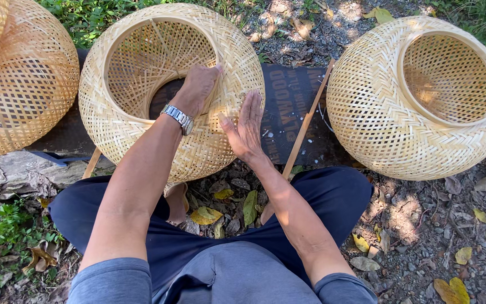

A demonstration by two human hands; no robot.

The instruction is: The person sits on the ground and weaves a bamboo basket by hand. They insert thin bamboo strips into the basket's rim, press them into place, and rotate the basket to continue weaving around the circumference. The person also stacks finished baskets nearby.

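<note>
Seen from above, seated on the ground: grey shirt [237,276] and dark blue trousers [209,225] nearest the lens, knees spread, yellow and brown fallen leaves [206,215] on the gravel between them. Both bare forearms stretched forward to a round, pale woven bamboo basket [142,129] lying on its side, its wide circular mouth turned up toward the camera. Left hand [198,87], silver metal wristwatch [178,118] on the wrist, hooked over the near rim of the opening, fingers curled around the rim and gripping it, fingertips hidden inside. Right hand [246,132] pressed flat against the basket's outer wall just right of the mouth, fingers straight and close together, palm open, clasping nothing. Basket resting on a dark plywood board [291,107] laid across the ground, a thin bamboo stick [307,121] slanting over the board just beside the right hand. To the right, well apart, a second woven bamboo basket [378,112] of like shape, mouth facing up and right. At far left, a third woven basket [23,79], cut by the frame edge. Beyond, green grass [91,17] and sunlit gravel.
</note>
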